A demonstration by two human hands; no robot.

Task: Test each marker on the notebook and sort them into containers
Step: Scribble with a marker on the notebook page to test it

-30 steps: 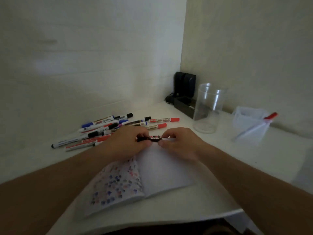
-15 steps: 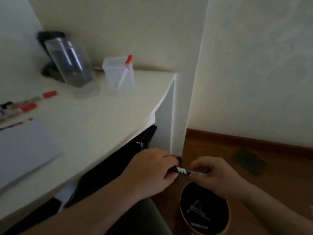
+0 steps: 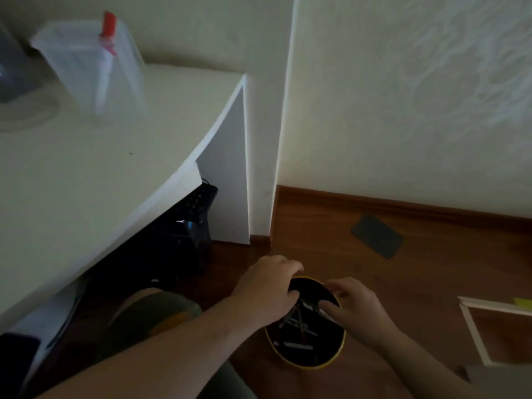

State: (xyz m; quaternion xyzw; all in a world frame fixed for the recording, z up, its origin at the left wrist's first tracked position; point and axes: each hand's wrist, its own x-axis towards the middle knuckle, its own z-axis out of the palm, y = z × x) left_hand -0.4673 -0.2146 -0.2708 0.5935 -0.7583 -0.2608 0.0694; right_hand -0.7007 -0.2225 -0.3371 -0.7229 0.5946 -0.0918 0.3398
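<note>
both hands over the bin, a round dark tub with a yellow rim on the wood floor at 6 o'clock of frame. left hand sits at the bin's 10 o'clock, fingers curled over the rim; whether they pinch anything, can't tell. right hand at the bin's 2 o'clock, fingertips on the pale end of a marker just above the opening; grip vs. touch unclear, blurred. inside the bin: several more markers, lying crossed. desk fills 9 to 11 o'clock. on it at 11 o'clock, a clear square box with one red-capped marker leaning in it, cap up. a clear jar just left of the box, cut off by frame edge. dark flat thing on floor at 3 o'clock, near the baseboard.
</note>
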